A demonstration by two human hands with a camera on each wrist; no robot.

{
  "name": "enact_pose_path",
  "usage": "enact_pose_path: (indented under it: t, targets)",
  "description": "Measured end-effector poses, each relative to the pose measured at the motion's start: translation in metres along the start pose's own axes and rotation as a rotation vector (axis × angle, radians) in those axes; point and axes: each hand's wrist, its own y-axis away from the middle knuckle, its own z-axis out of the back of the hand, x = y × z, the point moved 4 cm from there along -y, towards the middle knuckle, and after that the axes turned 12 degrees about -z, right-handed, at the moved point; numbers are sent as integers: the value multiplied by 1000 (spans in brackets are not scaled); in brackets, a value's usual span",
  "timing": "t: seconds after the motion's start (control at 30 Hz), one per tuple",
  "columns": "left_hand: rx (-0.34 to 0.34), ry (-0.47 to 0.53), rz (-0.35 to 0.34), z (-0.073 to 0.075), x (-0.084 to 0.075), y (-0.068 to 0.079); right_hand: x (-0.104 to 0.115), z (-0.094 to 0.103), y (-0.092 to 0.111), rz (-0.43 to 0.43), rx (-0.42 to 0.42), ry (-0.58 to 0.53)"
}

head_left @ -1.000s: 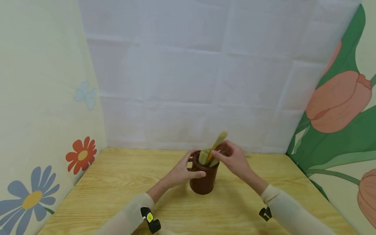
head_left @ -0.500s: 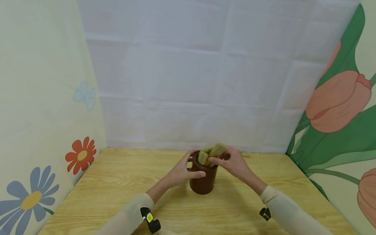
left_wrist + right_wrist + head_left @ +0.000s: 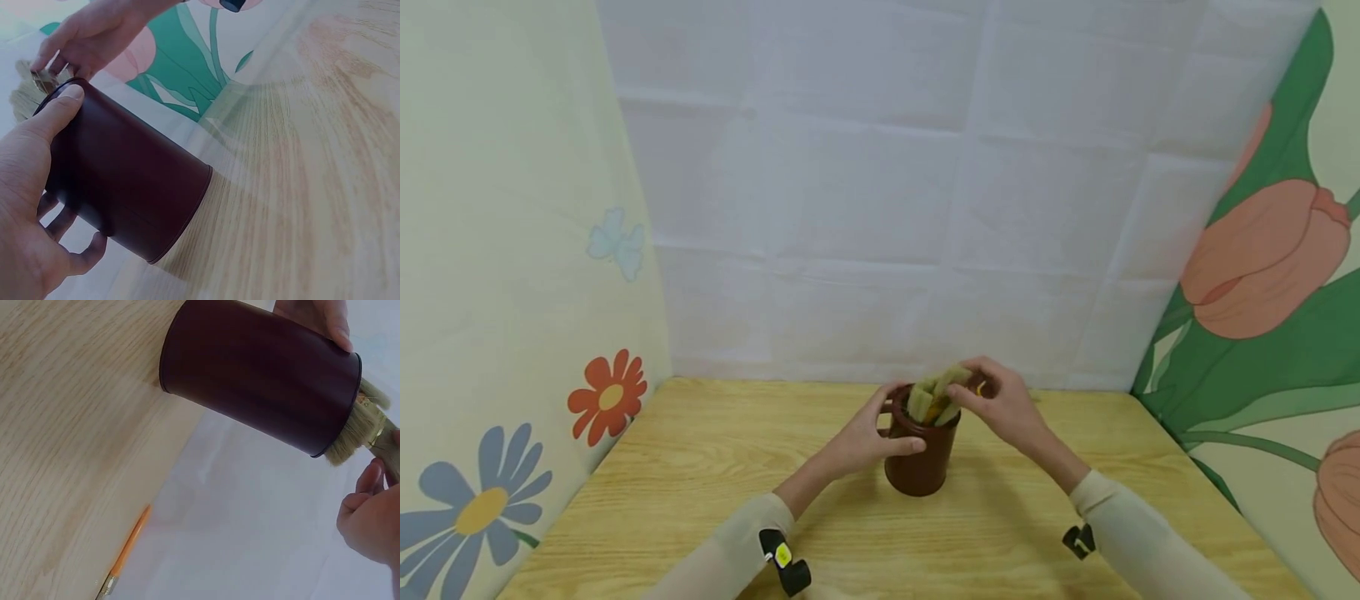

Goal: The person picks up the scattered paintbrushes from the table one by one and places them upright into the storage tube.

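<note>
A dark brown cylindrical cup [image 3: 917, 467] stands upright on the wooden table. My left hand [image 3: 857, 437] grips it from the left, thumb across the front near the rim, as the left wrist view also shows. Several paintbrushes [image 3: 919, 402] stick up out of it, pale bristles uppermost. My right hand [image 3: 1000, 404] is at the cup's right rim, pinching a paintbrush between thumb and fingers. In the right wrist view, pale bristles [image 3: 350, 439] with a gold ferrule [image 3: 377, 428] overhang the rim beside those fingers. The brushes' lower parts are hidden inside the cup.
A brush with an orange handle [image 3: 132, 540] lies on the table near its back edge, behind the right hand. The wooden tabletop [image 3: 737, 450] ends at a white creased backdrop [image 3: 850, 208]. Flower-printed panels [image 3: 1262, 275] stand at both sides.
The bristles beside my right hand, standing tall above the cup a second ago, have come down close to the rim. My right hand dipped, then rose slightly. My left hand and the cup have stayed put.
</note>
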Motion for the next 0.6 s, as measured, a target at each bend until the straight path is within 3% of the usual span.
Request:
enact_pose_path:
  t: [0.33, 0.6]
  targets:
    - [1, 13, 5, 0, -1, 1, -3, -10, 0, 79, 87, 136]
    - [-2, 3, 10, 0, -4, 2, 0, -6, -3, 100, 117, 155]
